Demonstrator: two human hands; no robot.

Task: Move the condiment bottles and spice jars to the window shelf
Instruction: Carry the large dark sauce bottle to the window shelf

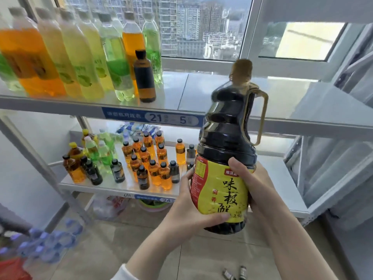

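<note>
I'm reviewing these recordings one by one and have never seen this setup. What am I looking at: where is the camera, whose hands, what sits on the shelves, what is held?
There is no machine here: a person wears one wide-angle camera on the head, looking forward and down. The left hand and right hand grip a big dark bottle with a yellow label, fingers wrapped round its lower body, in front of shelves by a window. The top shelf carries tall drink bottles and one small dark bottle. The lower shelf holds many small bottles.
</note>
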